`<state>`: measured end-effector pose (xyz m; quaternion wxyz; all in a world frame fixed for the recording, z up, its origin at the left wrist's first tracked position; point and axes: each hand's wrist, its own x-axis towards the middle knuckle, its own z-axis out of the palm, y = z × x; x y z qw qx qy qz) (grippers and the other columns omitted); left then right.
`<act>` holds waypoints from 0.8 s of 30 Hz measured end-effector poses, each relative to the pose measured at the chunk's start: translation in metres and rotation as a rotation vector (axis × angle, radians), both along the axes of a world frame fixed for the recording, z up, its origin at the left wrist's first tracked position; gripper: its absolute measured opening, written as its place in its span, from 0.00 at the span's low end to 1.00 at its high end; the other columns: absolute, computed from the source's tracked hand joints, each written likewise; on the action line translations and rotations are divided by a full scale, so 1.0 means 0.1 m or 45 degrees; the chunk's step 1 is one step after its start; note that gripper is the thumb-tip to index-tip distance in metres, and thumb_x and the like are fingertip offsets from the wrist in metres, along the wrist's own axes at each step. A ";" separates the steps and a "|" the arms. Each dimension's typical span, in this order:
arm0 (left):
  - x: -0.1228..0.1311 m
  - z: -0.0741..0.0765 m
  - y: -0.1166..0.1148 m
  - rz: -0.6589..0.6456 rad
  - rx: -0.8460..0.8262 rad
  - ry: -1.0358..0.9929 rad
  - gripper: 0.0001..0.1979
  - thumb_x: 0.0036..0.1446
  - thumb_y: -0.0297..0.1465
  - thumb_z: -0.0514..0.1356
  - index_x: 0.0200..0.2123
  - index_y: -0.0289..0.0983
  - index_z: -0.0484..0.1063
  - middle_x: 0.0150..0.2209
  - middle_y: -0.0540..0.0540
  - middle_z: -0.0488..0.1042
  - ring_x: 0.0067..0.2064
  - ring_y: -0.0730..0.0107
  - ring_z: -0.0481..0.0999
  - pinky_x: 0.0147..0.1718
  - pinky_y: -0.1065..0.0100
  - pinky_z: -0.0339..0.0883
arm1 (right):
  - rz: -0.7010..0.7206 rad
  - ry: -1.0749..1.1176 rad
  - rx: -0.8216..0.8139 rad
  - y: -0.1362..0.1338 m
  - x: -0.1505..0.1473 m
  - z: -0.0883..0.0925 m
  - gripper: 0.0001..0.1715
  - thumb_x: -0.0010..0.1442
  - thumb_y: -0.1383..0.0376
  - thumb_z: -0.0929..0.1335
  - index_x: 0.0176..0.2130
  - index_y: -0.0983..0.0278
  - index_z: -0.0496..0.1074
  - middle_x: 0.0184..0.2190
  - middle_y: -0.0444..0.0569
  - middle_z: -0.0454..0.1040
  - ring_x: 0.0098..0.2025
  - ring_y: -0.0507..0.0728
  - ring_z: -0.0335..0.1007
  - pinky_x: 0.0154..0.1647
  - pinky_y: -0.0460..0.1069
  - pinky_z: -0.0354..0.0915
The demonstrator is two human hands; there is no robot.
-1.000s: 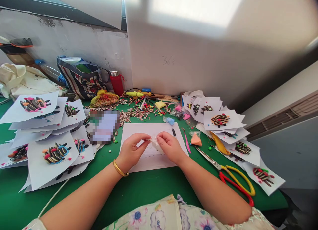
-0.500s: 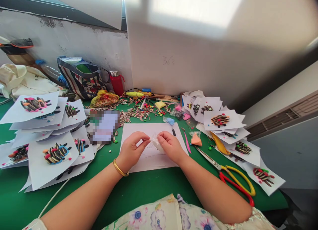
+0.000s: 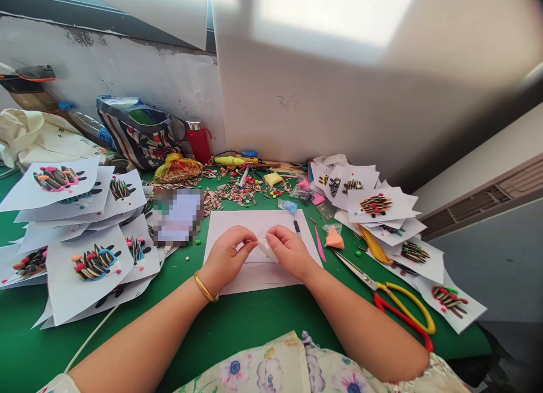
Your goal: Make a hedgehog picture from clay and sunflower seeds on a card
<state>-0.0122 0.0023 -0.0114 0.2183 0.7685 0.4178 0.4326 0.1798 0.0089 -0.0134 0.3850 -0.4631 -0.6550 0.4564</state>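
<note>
Over a sheet of white paper (image 3: 237, 277) my two hands meet, fingertips close together. My right hand (image 3: 291, 250) is closed on a small clear plastic bag (image 3: 266, 248) with a soft white lump in it. My left hand (image 3: 230, 255), with a gold bangle at the wrist, pinches thumb and forefinger together at the left side of the bag. What sits between those left fingertips is too small to make out. A black pen (image 3: 297, 228) and a packet of blue clay (image 3: 291, 206) lie at the paper's upper right.
Stacked seed-picture cards (image 3: 89, 254) stand left, more cards (image 3: 377, 205) right. Scissors (image 3: 382, 285), a pink tool (image 3: 319, 240) and orange clay (image 3: 335, 238) lie right of the paper. Loose seeds (image 3: 237, 192), a phone (image 3: 178, 216) and a red flask (image 3: 198, 143) are further back.
Both hands stay over the paper. My right hand has shifted slightly left, and the bag is turned a little and more covered by its fingers.
</note>
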 end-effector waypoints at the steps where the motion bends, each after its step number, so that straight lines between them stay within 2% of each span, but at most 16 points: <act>1: 0.00 0.00 0.00 0.024 0.004 -0.007 0.04 0.62 0.30 0.58 0.34 0.39 0.71 0.31 0.49 0.72 0.35 0.69 0.71 0.36 0.66 0.67 | -0.024 -0.001 0.003 0.01 0.01 -0.01 0.15 0.64 0.54 0.63 0.36 0.61 0.69 0.31 0.44 0.70 0.34 0.54 0.64 0.35 0.47 0.60; 6: -0.03 -0.04 0.03 0.142 -0.012 -0.174 0.05 0.62 0.32 0.58 0.38 0.38 0.71 0.36 0.47 0.74 0.39 0.67 0.73 0.41 0.64 0.69 | -0.139 0.038 0.013 0.10 0.07 -0.05 0.16 0.63 0.52 0.63 0.35 0.61 0.68 0.30 0.44 0.69 0.32 0.54 0.63 0.33 0.47 0.60; 13: -0.03 -0.08 0.05 0.114 -0.078 -0.240 0.12 0.62 0.34 0.58 0.47 0.40 0.74 0.45 0.43 0.76 0.46 0.64 0.76 0.46 0.60 0.71 | -0.120 0.034 0.007 0.12 0.09 -0.06 0.15 0.62 0.52 0.64 0.37 0.61 0.68 0.30 0.44 0.68 0.31 0.53 0.62 0.31 0.47 0.59; 19: -0.02 -0.05 0.04 0.097 -0.004 -0.189 0.08 0.60 0.32 0.61 0.43 0.40 0.74 0.39 0.46 0.75 0.41 0.67 0.75 0.43 0.61 0.71 | -0.085 -0.058 0.044 0.05 0.05 -0.02 0.11 0.61 0.57 0.64 0.40 0.60 0.69 0.33 0.44 0.71 0.32 0.53 0.63 0.33 0.48 0.60; 24: 0.00 -0.03 0.02 0.012 0.011 -0.118 0.06 0.60 0.32 0.61 0.41 0.40 0.74 0.36 0.47 0.74 0.39 0.67 0.73 0.40 0.63 0.71 | -0.041 -0.149 0.074 0.00 0.03 0.01 0.10 0.61 0.58 0.64 0.40 0.60 0.70 0.35 0.44 0.73 0.34 0.54 0.66 0.36 0.48 0.61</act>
